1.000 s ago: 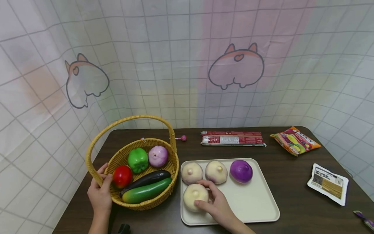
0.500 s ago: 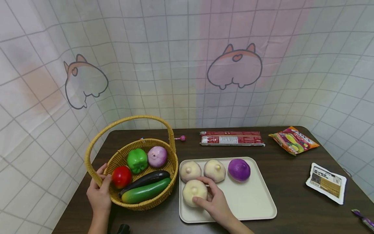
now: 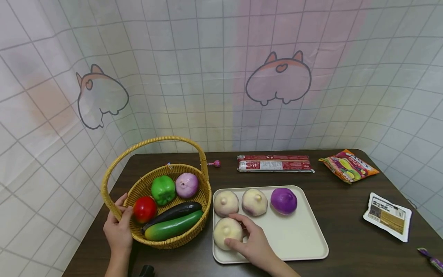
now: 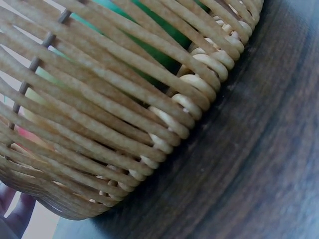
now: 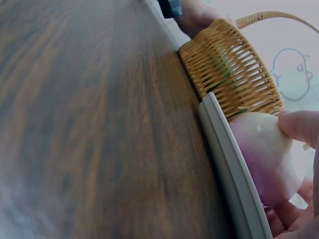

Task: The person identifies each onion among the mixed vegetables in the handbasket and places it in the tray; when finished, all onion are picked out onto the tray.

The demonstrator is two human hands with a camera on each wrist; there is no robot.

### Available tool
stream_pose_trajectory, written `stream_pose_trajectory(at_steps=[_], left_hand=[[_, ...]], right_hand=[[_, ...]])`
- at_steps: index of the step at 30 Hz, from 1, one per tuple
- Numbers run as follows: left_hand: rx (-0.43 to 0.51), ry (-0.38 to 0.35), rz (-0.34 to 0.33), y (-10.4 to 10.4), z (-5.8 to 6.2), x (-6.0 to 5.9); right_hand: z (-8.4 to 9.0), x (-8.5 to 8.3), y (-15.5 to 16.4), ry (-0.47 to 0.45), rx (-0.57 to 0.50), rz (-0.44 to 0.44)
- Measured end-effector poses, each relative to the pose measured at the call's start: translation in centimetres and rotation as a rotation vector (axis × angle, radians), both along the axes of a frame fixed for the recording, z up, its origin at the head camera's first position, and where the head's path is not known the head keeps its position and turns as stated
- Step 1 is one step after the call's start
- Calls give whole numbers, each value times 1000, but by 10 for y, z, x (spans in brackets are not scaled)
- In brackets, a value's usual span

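You face a dark brown wooden table [image 3: 346, 227] with a rounded far corner, its streaked grain showing close up in both wrist views. Behind and to both sides of it hangs a pale fabric backdrop [image 3: 207, 69] printed with a thin grey grid and soft washes of pink, peach and green. Two outlined cartoon animal rears are printed on it, one at left [image 3: 101, 96] and one near the centre [image 3: 278, 79]. The light falls soft and even, with faint shadows on the tabletop
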State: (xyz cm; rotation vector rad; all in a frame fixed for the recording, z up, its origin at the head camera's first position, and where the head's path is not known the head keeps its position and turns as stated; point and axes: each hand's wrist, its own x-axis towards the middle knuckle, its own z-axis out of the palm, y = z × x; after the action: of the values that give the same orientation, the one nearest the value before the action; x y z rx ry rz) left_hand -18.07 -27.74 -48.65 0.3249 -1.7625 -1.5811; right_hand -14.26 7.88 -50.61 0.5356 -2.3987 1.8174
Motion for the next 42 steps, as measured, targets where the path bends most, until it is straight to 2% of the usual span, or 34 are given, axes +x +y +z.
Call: stream_pose_trajectory(at_steps=[5, 13, 19, 25, 28, 31, 37, 42], left_hand=[[-2, 3, 1, -1, 0, 0], [18, 28, -10, -1, -1, 1], [37, 41, -28, 0, 1, 1], [17, 38, -27, -1, 2, 1], [10, 37, -24, -1, 2, 1], [-3, 32, -21, -1, 1, 1], [-12, 28, -16, -1, 0, 1], [-10, 21, -20, -1, -1, 0]], right_hand=[[0, 1, -1, -10, 16, -13], [1, 2, -1, 25, -13, -28], [11, 1, 4, 136, -16, -77], [30, -4, 7, 243, -17, -106], [42, -7, 3, 262, -15, -79], [56, -12, -6, 243, 6, -23], [86, -26, -33, 112, 80, 137], [95, -41, -61, 105, 126, 213]])
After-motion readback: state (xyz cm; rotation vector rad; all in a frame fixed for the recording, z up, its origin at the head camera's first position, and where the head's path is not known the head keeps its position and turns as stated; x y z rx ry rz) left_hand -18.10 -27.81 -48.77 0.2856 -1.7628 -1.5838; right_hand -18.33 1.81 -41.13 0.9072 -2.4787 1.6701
